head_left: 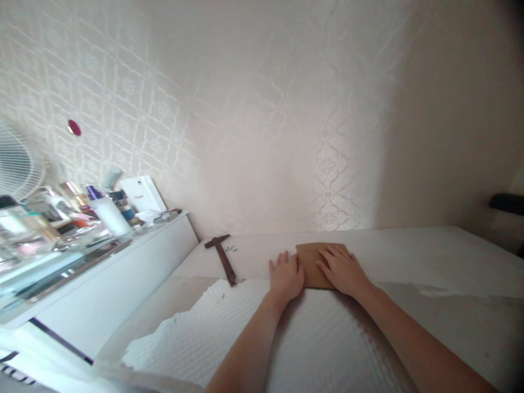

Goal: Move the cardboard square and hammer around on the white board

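Note:
A flat brown piece of what looks like cardboard [313, 270] lies on the white table, with faint marks near its top edge. My right hand [341, 270] rests on its right half, fingers stretched across the surface. Beside its left edge, my left hand [286, 277] lies flat with the fingers spread, the thumb side touching the piece. To the left of my hands is a hammer [222, 259] with a rusty head and a dark handle. Several small metal bits, perhaps nails [231, 249], lie close to the hammer.
White quilted padding [196, 333] with a torn edge covers the table's near part. A white cabinet [123, 284] on the left bears bottles [108, 213] and a white box [143, 194]. A fan [16, 161] stands at far left. The patterned wall [262, 136] closes off the back.

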Tool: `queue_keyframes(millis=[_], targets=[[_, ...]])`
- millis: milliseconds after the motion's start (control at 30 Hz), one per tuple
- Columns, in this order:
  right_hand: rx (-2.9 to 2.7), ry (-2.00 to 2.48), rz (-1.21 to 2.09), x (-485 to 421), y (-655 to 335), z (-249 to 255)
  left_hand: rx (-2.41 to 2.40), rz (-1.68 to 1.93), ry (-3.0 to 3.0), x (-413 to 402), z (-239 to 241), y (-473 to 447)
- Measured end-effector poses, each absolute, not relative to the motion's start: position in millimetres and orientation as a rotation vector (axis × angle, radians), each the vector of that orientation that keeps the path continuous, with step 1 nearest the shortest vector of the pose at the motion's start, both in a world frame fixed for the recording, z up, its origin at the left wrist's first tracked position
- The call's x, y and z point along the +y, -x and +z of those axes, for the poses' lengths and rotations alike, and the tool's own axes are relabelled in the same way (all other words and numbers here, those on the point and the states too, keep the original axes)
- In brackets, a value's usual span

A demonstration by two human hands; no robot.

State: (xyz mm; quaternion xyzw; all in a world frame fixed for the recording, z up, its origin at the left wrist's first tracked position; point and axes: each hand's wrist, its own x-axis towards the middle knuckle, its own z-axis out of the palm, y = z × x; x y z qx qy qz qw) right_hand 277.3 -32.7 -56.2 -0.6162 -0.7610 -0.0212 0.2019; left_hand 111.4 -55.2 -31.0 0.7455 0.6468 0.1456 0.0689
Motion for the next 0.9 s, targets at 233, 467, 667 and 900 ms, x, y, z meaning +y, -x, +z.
queue_keyframes(millis=[233, 467, 667, 900], targets=[[-2.138, 1.669, -0.049, -36, -275, -50, 2.003, 0.645, -2.183, -56, -28, -110], [-2.146, 1.644, -0.041, -39, -275, -41, 2.450, 0.696, -2.061, -52, 0, -75], [-2.140, 1.628, -0.024, -38, -275, -41, 2.872, 0.394, -1.580, -50, 10, -2], [-2.145, 1.623, 0.018, -42, -275, -39, 2.669, 0.621, -1.314, -42, 11, 50]])
